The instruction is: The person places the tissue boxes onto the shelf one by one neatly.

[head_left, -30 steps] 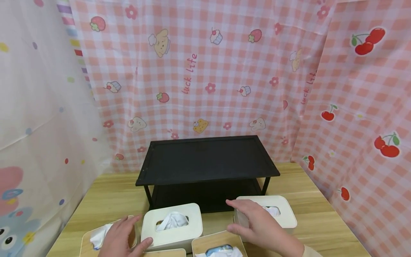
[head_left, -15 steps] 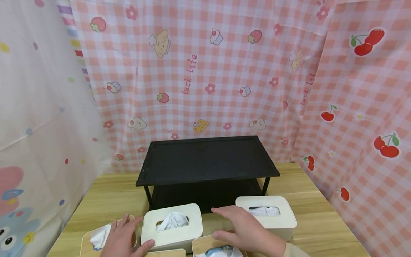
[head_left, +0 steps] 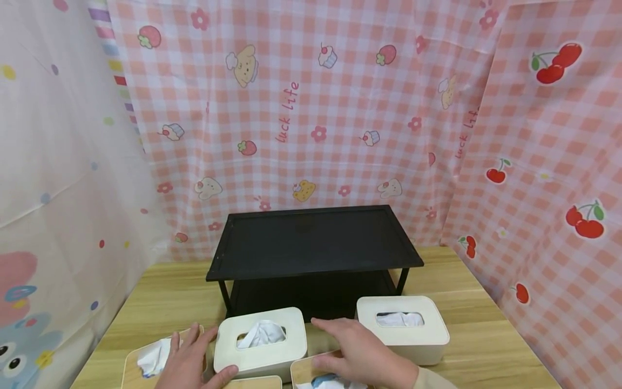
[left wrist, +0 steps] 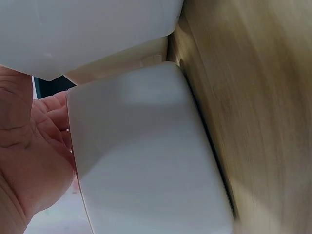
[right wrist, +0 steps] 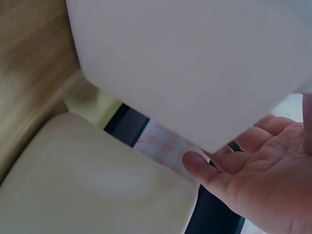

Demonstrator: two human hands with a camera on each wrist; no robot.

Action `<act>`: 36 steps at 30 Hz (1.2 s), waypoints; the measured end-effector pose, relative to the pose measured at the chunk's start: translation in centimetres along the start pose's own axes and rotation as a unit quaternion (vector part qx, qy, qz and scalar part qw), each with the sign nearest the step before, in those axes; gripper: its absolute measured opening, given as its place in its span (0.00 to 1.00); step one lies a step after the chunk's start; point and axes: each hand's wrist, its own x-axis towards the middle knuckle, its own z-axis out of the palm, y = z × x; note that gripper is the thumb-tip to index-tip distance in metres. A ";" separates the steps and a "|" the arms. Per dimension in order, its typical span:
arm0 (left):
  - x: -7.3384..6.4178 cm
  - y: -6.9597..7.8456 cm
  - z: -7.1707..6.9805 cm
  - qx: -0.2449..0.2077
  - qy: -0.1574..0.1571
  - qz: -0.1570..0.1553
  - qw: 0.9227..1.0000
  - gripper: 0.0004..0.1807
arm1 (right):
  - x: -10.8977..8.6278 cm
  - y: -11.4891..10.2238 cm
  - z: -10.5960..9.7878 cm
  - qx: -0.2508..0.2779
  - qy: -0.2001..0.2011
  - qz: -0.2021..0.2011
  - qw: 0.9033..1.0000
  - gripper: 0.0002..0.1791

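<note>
My left hand (head_left: 191, 361) lies with fingers spread over the wood-topped tissue box (head_left: 132, 373) at front left, its thumb reaching over another wood-topped box (head_left: 257, 383). Just beyond the thumb is a cream tissue box (head_left: 291, 354) with white tissue showing in its slot. My right hand (head_left: 364, 354) hovers with loosely extended fingers over the middle wood-topped tissue box (head_left: 306, 370), partly hiding it. To its right stands a second cream tissue box (head_left: 432, 335). In the wrist views, the left palm (left wrist: 34, 161) and right palm (right wrist: 263, 185) are beside white box walls.
Behind the boxes a black two-tier rack (head_left: 316, 243) stands on the wood-grain table (head_left: 466, 324). A pink checked curtain (head_left: 311, 108) hangs at the back and right, a white patterned one (head_left: 87, 178) at left.
My right hand has moved left, off the right cream tissue box and over the middle wood-topped one. The left hand has shifted slightly right. The boxes have stayed in place.
</note>
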 end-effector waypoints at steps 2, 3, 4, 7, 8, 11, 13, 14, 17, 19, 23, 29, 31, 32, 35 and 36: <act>0.0 0.1 0.0 -0.006 -0.002 -0.001 1.000 0.55 | 0.1 0.0 0.1 0.007 -0.011 0.010 1.000 0.43; 0.0 0.1 0.0 -0.009 -0.005 -0.003 1.000 0.55 | 0.2 -0.1 0.2 0.008 -0.018 0.017 1.000 0.44; 0.0 0.1 0.0 -0.012 -0.008 -0.004 1.000 0.56 | 0.2 -0.2 0.3 0.015 -0.027 0.026 0.999 0.45; 0.1 0.1 0.1 -0.016 -0.014 -0.008 1.000 0.57 | 0.5 -0.3 0.5 0.029 -0.050 0.048 0.997 0.46; 0.1 0.1 0.1 -0.016 -0.016 -0.009 1.000 0.58 | 0.5 -0.4 0.5 0.031 -0.052 0.048 0.997 0.46; 0.2 0.1 0.1 -0.015 -0.018 -0.010 1.000 0.58 | 0.8 -0.5 0.9 0.026 -0.049 0.036 0.998 0.45; 0.2 0.1 0.2 -0.017 -0.017 -0.011 1.000 0.57 | 0.9 -0.5 1.2 0.021 -0.044 0.024 0.999 0.44; 0.2 0.1 0.2 -0.016 -0.018 -0.011 1.000 0.57 | 1.0 -0.6 1.3 0.023 -0.046 0.026 0.998 0.44; 0.2 0.1 0.3 -0.014 -0.015 -0.008 1.000 0.55 | 1.3 -0.5 1.5 0.025 -0.054 0.033 0.998 0.44; 0.1 0.1 0.4 -0.013 -0.011 -0.004 1.000 0.54 | 1.4 -0.5 1.6 0.030 -0.055 0.035 0.997 0.44; 0.1 0.4 0.6 -0.006 -0.001 0.005 1.000 0.52 | 1.5 -0.4 1.6 0.049 -0.048 0.027 0.997 0.42; 0.3 1.3 1.0 -0.009 -0.001 0.026 1.000 0.52 | 1.5 0.1 1.5 0.075 -0.033 0.031 0.996 0.39; 0.3 1.7 1.1 -0.013 -0.003 0.030 0.999 0.52 | 1.4 0.3 1.5 0.076 -0.028 0.041 0.996 0.39; 0.4 1.9 1.1 -0.017 -0.003 0.034 0.999 0.52 | 1.4 0.4 1.4 0.074 -0.027 0.047 0.996 0.39; 0.5 2.4 1.1 -0.023 0.000 0.051 0.998 0.52 | 1.4 0.5 1.2 0.080 -0.030 0.067 0.994 0.41; 0.7 2.6 1.0 -0.025 0.001 0.058 0.998 0.52 | 1.4 0.5 1.0 0.083 -0.032 0.074 0.993 0.41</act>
